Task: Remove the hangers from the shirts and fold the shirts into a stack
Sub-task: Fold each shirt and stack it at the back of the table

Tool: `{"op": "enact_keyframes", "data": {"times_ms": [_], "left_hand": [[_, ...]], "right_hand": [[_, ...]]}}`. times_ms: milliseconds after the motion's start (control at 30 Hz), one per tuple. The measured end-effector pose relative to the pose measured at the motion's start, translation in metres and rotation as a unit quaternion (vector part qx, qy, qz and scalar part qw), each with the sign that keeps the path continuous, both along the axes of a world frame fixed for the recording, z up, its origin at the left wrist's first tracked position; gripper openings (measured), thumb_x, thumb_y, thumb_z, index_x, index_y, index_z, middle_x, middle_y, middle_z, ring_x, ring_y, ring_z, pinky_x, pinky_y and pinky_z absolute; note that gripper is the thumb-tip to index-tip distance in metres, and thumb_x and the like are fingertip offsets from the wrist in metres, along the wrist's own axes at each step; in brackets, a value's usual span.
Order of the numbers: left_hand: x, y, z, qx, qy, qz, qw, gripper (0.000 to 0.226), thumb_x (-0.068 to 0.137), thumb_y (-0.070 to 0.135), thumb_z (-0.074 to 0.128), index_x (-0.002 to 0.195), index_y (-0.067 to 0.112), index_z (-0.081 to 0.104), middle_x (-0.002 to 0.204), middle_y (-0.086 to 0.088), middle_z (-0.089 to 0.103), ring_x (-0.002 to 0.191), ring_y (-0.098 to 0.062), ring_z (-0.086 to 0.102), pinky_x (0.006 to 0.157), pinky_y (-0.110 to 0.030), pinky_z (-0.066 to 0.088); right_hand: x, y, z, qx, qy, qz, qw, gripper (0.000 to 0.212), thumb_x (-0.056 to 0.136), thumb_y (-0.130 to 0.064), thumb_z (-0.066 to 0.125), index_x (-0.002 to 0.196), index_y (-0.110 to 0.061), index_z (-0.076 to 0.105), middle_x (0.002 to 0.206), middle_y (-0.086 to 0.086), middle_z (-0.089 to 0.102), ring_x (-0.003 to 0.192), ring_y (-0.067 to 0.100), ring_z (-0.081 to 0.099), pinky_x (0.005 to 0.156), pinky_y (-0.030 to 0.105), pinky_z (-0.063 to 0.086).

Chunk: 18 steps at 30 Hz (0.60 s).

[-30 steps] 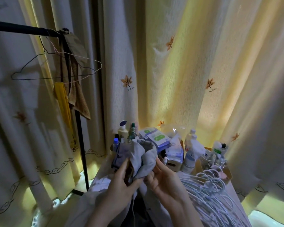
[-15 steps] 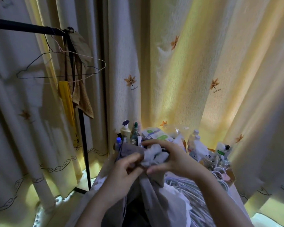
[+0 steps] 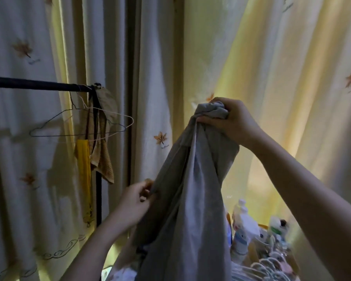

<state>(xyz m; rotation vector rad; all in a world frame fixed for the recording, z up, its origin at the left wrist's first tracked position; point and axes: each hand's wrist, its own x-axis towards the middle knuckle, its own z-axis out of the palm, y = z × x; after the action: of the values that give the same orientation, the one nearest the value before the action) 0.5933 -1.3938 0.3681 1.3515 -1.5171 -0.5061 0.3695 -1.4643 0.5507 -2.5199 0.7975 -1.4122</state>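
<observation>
While right-hand fingers [image 3: 211,119] clutch shirt [image 3: 190,189] aloft, left-hand fingers [image 3: 143,189] pinch edge.

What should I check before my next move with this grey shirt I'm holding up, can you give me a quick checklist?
1. Right hand grip on the top of the grey shirt: ok, fingers curl round the bunched cloth.
2. Left hand grip on the shirt's side edge: ok, it pinches the edge.
3. Hanger out of the shirt: cannot tell; none shows, but the folds hide the inside.
4. Shirt spread out for folding: not ok, it hangs bunched and creased.
5. Room to lay it down: cannot tell; the shirt hides the surface below, and bottles and white hangers crowd the right side.
</observation>
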Motion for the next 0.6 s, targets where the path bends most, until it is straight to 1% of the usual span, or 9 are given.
{"op": "enact_keyframes", "data": {"times_ms": [133,200,267,300,367,400,467,533,600], "left_hand": [[0.015,-0.002,0.035,-0.168,0.057,0.055,0.983,0.03,0.09,0.017,0.057,0.093,0.046,0.05,0.09,0.024,0.062,0.086,0.007,0.061,0.058,-0.015,0.05],[0.015,-0.002,0.047,-0.238,-0.017,0.074,0.968,0.031,0.088,0.016,0.053,0.088,0.046,0.048,0.084,0.017,0.059,0.086,0.008,0.059,0.068,-0.007,0.048],[0.007,-0.001,0.054,-0.215,-0.093,0.059,0.97,0.036,0.089,0.012,0.048,0.084,0.047,0.053,0.087,0.025,0.057,0.089,0.012,0.056,0.073,-0.001,0.043],[0.002,-0.001,0.055,-0.178,-0.105,0.041,0.978,0.041,0.091,0.007,0.047,0.085,0.047,0.055,0.092,0.029,0.056,0.089,0.014,0.055,0.075,0.001,0.041],[-0.011,-0.003,0.052,-0.113,-0.079,-0.015,0.99,0.042,0.094,0.0,0.045,0.093,0.038,0.062,0.098,0.021,0.06,0.09,0.012,0.054,0.076,0.003,0.037],[-0.02,-0.003,0.049,-0.089,-0.04,-0.053,0.994,0.033,0.096,0.003,0.045,0.097,0.031,0.063,0.097,0.016,0.063,0.089,0.01,0.055,0.075,0.002,0.038],[-0.036,0.001,0.046,-0.055,0.052,-0.122,0.99,0.022,0.097,0.028,0.045,0.094,0.02,0.066,0.087,0.012,0.066,0.083,0.001,0.06,0.072,-0.005,0.043],[-0.047,0.003,0.043,-0.041,0.115,-0.156,0.98,0.046,0.088,0.054,0.047,0.094,0.013,0.066,0.089,0.004,0.07,0.087,-0.008,0.065,0.077,-0.015,0.05],[-0.055,0.002,0.041,-0.046,0.148,-0.167,0.974,0.067,0.077,0.07,0.054,0.098,0.007,0.065,0.098,-0.006,0.07,0.095,-0.017,0.066,0.084,-0.027,0.052]], "right_hand": [[-0.009,-0.002,0.033,-0.043,-0.02,-0.048,0.998,0.032,0.074,-0.028,0.078,0.085,-0.001,0.064,0.078,0.004,0.063,0.07,0.005,0.051,0.064,0.014,0.042],[-0.009,-0.001,0.041,-0.053,-0.044,-0.064,0.996,0.031,0.073,-0.031,0.079,0.081,-0.005,0.065,0.077,0.003,0.064,0.069,0.0,0.051,0.061,0.012,0.041],[-0.006,0.003,0.041,-0.058,-0.054,-0.072,0.994,0.03,0.073,-0.032,0.08,0.078,-0.007,0.065,0.075,0.0,0.065,0.067,-0.003,0.052,0.06,0.01,0.041],[-0.003,0.005,0.041,-0.06,-0.051,-0.075,0.994,0.029,0.073,-0.031,0.08,0.077,-0.008,0.064,0.073,-0.003,0.064,0.064,-0.005,0.052,0.059,0.008,0.04],[0.001,0.009,0.04,-0.068,-0.037,-0.078,0.994,0.025,0.074,-0.03,0.079,0.076,-0.011,0.064,0.071,-0.011,0.062,0.064,-0.012,0.054,0.058,0.003,0.039],[0.002,0.012,0.04,-0.071,-0.029,-0.081,0.994,0.023,0.074,-0.03,0.079,0.077,-0.013,0.064,0.071,-0.013,0.061,0.064,-0.014,0.054,0.059,0.002,0.038],[0.002,0.016,0.039,-0.075,-0.016,-0.082,0.994,0.021,0.075,-0.028,0.079,0.076,-0.015,0.062,0.069,-0.017,0.058,0.064,-0.016,0.053,0.058,0.001,0.037],[0.002,0.017,0.037,-0.078,-0.002,-0.076,0.994,0.023,0.075,-0.025,0.079,0.075,-0.011,0.061,0.067,-0.016,0.057,0.063,-0.015,0.053,0.058,0.002,0.037],[0.001,0.017,0.033,-0.077,0.019,-0.082,0.993,0.028,0.075,-0.025,0.079,0.078,-0.002,0.062,0.069,-0.006,0.06,0.065,-0.005,0.054,0.057,0.008,0.038]]}}
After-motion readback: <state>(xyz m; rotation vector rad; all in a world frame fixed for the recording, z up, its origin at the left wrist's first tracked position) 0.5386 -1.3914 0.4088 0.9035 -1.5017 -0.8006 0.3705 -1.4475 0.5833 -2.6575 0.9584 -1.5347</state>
